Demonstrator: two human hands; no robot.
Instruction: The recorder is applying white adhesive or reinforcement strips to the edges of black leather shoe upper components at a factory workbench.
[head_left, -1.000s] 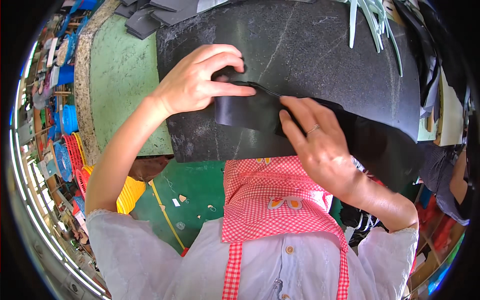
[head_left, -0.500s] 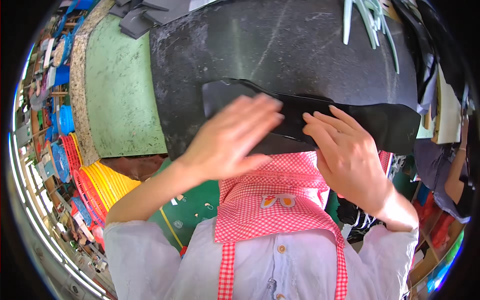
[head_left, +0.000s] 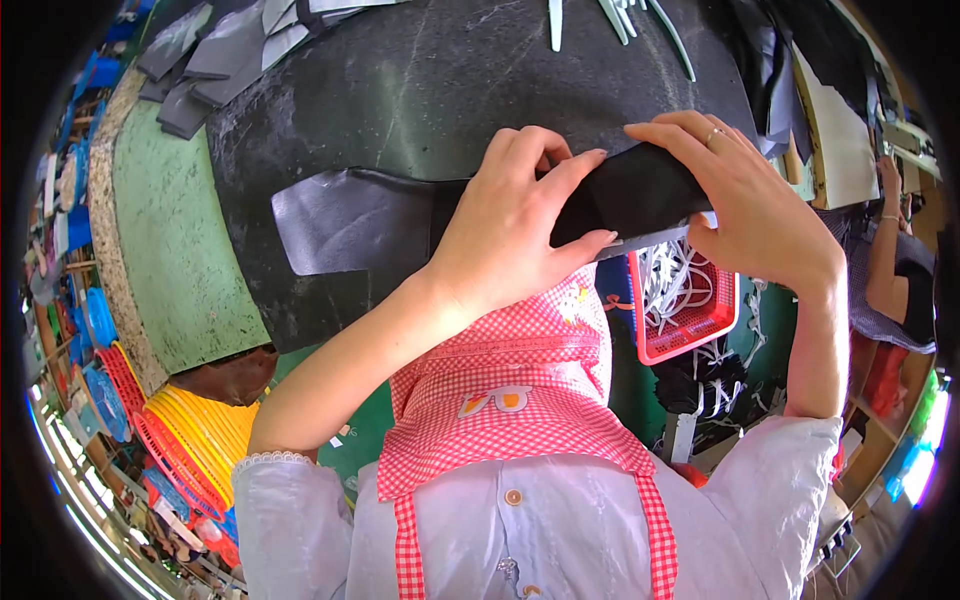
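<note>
A long piece of black, leather-like sheet (head_left: pixel 350 225) lies along the near edge of the dark work surface (head_left: pixel 450 95). Its left end is flat and shiny, while the right part lifts and bends between my hands. My left hand (head_left: pixel 510 220) grips the middle of the piece, thumb at the near edge and fingers over the far side. With the fingers on top and the thumb below, my right hand (head_left: pixel 755 205) holds its right end. The palms hide parts of the sheet.
Grey-black cut pieces (head_left: pixel 228 60) are piled at the far left, beside a green surface (head_left: pixel 180 240). Pale green strips (head_left: pixel 670 35) lie at the far edge. Below right is a red basket (head_left: pixel 690 348) of white straps; lower left, stacked yellow baskets (head_left: pixel 200 425). Another person's arm (head_left: pixel 886 240) shows at right.
Both hands, flat on the sheet before, now grip it. The sheet's right part has been raised and bent. The view has shifted, bringing the red basket into sight.
</note>
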